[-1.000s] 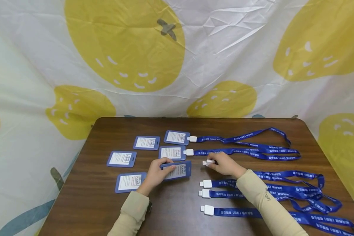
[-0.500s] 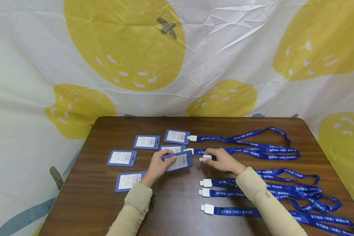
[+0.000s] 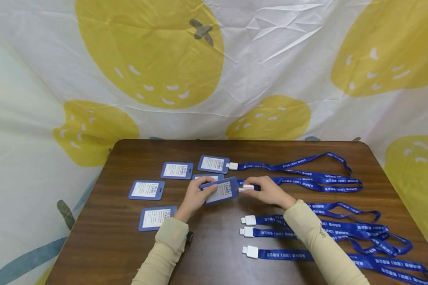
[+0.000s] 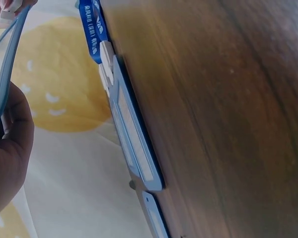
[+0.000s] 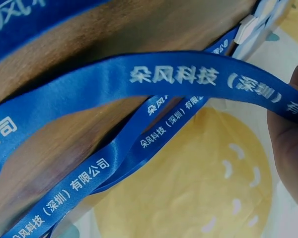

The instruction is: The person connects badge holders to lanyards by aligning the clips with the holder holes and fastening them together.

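Observation:
My left hand (image 3: 195,198) pinches a blue ID card holder (image 3: 221,192), thumb across its face, tilted above the table. In the left wrist view, the holder (image 4: 10,67) shows edge-on beside the hand (image 4: 15,144). My right hand (image 3: 271,192) pinches the white clip (image 3: 249,187) of a blue lanyard. The clip's narrow tip is right at the slotted end of the holder. From the right hand (image 5: 290,148), the printed lanyard strap (image 5: 179,74) runs down to the left in the right wrist view.
Two card holders joined to lanyards lie at the back, one holder (image 3: 213,164) in plain sight, the other partly covered. Loose card holders (image 3: 147,190) lie on the left of the brown table (image 3: 103,245). Several lanyards with white clips (image 3: 251,252) lie on the right.
My left hand has lifted the card holder and moved it right and away from me. The right hand has raised its clip. The gap between holder and clip has closed.

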`<state>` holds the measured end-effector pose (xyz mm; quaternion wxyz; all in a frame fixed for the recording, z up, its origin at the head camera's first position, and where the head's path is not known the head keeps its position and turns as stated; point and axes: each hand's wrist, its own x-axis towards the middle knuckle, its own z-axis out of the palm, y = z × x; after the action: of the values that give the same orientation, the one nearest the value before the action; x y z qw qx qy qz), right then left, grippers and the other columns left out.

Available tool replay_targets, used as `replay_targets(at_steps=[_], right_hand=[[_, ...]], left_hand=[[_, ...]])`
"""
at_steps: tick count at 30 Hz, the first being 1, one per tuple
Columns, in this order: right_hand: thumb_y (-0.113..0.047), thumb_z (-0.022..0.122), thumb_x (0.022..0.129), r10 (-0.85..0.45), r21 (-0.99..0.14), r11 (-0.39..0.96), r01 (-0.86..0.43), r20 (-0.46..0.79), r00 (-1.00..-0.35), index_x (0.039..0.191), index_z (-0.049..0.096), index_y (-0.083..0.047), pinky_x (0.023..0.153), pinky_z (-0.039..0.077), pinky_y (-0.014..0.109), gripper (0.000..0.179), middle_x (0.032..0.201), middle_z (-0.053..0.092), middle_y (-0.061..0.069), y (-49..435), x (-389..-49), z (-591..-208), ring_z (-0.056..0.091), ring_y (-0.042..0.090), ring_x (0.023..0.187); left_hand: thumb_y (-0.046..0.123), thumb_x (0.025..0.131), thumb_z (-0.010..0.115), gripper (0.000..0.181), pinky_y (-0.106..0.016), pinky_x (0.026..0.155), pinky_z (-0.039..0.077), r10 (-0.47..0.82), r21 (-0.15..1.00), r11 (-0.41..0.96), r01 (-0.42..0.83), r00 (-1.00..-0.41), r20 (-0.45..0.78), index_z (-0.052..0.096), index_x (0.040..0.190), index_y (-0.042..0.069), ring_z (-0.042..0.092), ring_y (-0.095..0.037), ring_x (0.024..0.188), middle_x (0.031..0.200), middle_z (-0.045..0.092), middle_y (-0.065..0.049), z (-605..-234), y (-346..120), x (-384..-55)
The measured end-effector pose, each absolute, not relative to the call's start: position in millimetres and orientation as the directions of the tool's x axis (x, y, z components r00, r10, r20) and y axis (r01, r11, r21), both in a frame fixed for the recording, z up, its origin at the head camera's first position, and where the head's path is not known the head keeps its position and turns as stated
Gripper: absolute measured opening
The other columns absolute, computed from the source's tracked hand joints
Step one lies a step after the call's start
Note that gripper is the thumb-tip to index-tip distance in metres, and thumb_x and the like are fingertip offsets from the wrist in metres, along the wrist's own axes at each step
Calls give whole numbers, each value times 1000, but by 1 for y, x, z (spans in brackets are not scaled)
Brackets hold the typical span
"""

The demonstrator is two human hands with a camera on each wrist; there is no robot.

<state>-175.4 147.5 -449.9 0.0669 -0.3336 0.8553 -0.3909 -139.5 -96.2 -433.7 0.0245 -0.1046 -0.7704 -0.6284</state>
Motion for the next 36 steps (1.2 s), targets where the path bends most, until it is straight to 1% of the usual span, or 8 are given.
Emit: replay_targets(at_steps=[4,6,10,14,17,20,26,36], right_hand=[[-9,59,87,-628,-719,471,-511,134,-767,94,61,-7,62,46,32,7,77,58,-2,148,-175,-447,51,11,66],[-9,56,89,-633,-716,480,-506,116,-765,97,60,-6,63,46,30,9,79,59,-1,149,-175,-446,51,11,67],[-15,54,91,-648,-712,492,-501,85,-757,101,60,-3,70,45,31,17,88,61,3,149,-174,-444,52,13,75],[-20,50,94,-655,-726,489,-483,61,-753,103,60,-2,67,46,32,22,90,62,10,148,-175,-446,53,15,73],[-20,49,94,-647,-720,493,-489,73,-759,103,60,-6,71,47,34,20,94,62,8,147,-175,-447,53,15,76],[-19,53,92,-641,-704,487,-517,114,-759,102,58,-9,75,46,36,15,95,62,4,146,-175,-448,53,16,81],[-13,56,90,-629,-706,469,-531,155,-762,101,56,-11,62,42,29,12,85,60,2,146,-175,-449,50,14,69],[-15,55,91,-633,-730,469,-497,114,-766,95,59,-13,66,44,31,6,86,61,2,145,-174,-446,52,15,73]], left_hand=[[-3,80,64,10,-21,70,41,122,967,183,179,-980,158,62,87,-10,51,-10,77,88,62,-19,-433,-96,-140],[-3,80,64,10,-21,69,41,120,968,181,174,-981,154,62,87,-10,51,-10,77,88,62,-19,-434,-95,-140],[-3,80,64,10,-21,69,41,122,969,179,172,-981,152,61,87,-10,51,-10,77,87,61,-18,-435,-96,-140],[-3,80,64,11,-21,69,41,127,967,182,176,-980,154,61,87,-10,51,-10,77,88,62,-19,-435,-96,-140],[-3,80,64,11,-21,70,41,128,969,181,170,-981,148,62,87,-10,51,-10,78,89,62,-19,-434,-95,-140],[-3,79,64,12,-20,70,41,125,970,180,163,-982,142,61,88,-11,51,-9,77,90,62,-20,-434,-94,-141],[-4,79,64,12,-19,67,41,124,973,177,150,-984,129,60,87,-13,50,-6,74,89,61,-19,-434,-92,-140],[-6,78,63,12,-20,71,40,124,969,185,164,-982,143,60,87,-13,49,-8,77,90,60,-21,-428,-89,-138]])
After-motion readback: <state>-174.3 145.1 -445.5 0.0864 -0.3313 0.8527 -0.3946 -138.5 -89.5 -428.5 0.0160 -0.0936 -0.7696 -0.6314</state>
